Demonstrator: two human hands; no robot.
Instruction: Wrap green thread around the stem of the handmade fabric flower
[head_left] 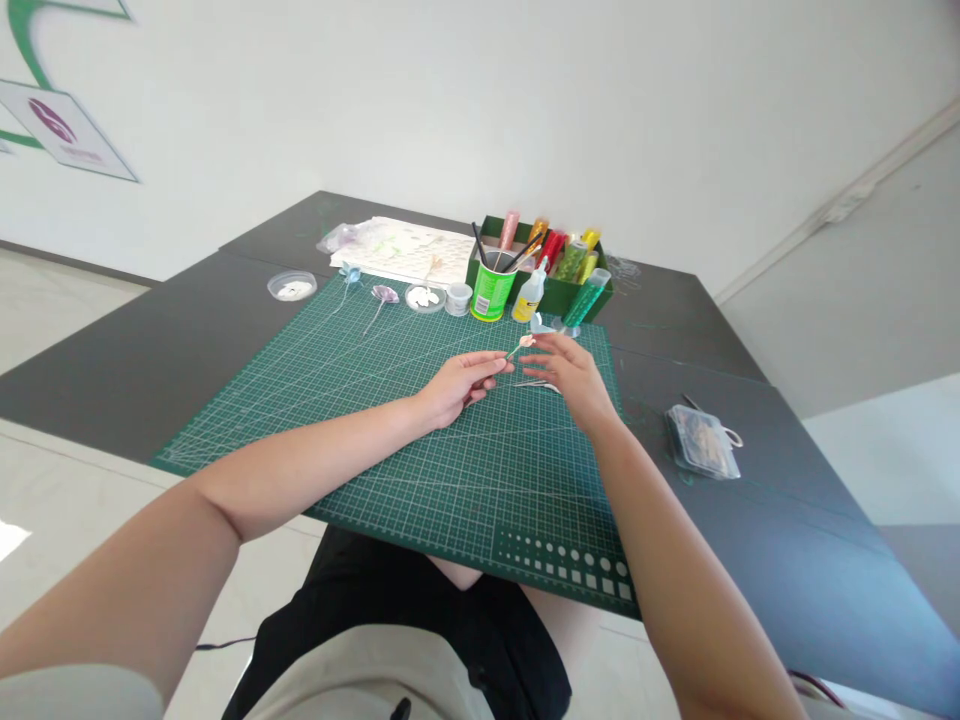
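Observation:
My left hand (pixel 465 385) pinches the thin green stem of a small pale peach flower (pixel 526 341) between thumb and fingers. The flower head points up and right, over the green cutting mat (pixel 420 440). My right hand (pixel 566 372) is at the flower's right side, its fingers apart and one fingertip at the petals. Whether that fingertip presses on a petal is hard to tell. Beneath the right hand lie tweezers (pixel 534 383), partly covered by it. Farther back on the mat lie a purple flower (pixel 385 294) and a blue flower (pixel 350 272) on thin stems.
Along the mat's back edge stand a white jar (pixel 458 299), a green can (pixel 491 290) of brushes, a glue bottle (pixel 529 295) and a dark green box (pixel 559 293) of glitter tubes. Dishes of white pieces (pixel 424 297) sit left. A clear plastic case (pixel 703 442) lies right.

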